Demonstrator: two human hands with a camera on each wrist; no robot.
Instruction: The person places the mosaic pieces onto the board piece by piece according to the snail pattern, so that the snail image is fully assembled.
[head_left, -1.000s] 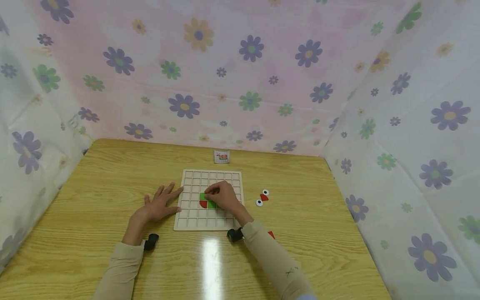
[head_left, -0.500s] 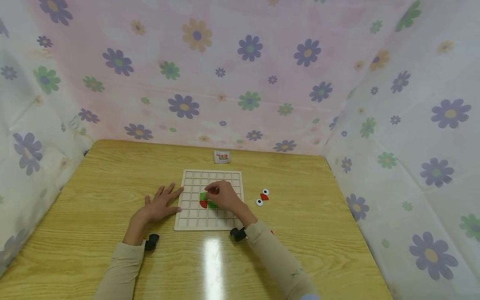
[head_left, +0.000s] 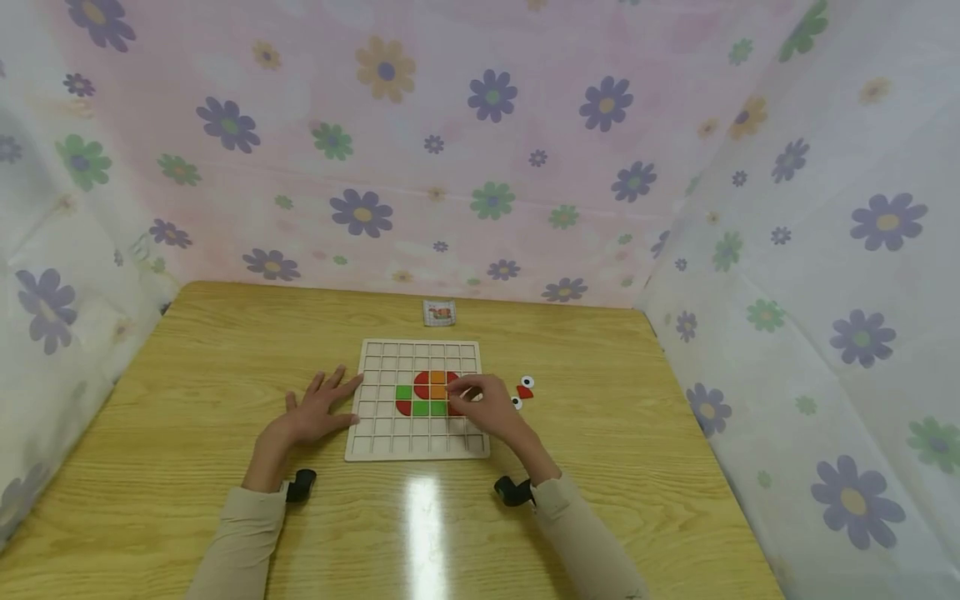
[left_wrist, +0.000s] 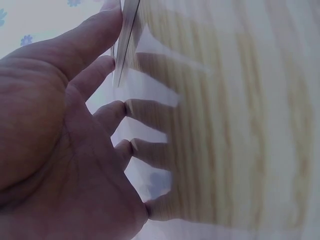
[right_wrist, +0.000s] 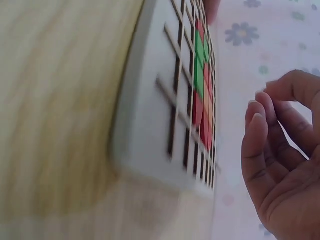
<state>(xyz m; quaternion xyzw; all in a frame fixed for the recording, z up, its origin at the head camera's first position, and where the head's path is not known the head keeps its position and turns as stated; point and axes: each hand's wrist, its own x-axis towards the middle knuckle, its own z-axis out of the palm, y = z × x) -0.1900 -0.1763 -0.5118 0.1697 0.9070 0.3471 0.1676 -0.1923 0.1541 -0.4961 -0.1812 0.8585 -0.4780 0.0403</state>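
Observation:
My right hand (head_left: 491, 407) hovers over the right part of a pale wooden grid board (head_left: 375, 442), fingers loosely curled and fingertips close together. The right wrist view shows the fingers (right_wrist: 257, 132) apart from the board, nothing visible between them. Set in the grid squares are orange tiles (head_left: 438, 379), green tiles (head_left: 422, 408) and red rounded pieces (head_left: 422, 385). The hand partly covers the red pieces at the right. My left hand (head_left: 309, 417) lies spread at the board's left edge, thumb and index fingertip at the rim.
Right of the board lie two white eye discs (head_left: 527, 382) and a red wedge (head_left: 524, 392); the right hand overlaps the lower disc. Behind the board is a small picture card (head_left: 439, 313). A flowered curtain (head_left: 450, 167) surrounds the wooden table (head_left: 262, 342).
My right hand has moved right from the middle of the grid, uncovering orange, red and green pieces there. Its wrist now covers where a loose red piece showed. The left hand stays put.

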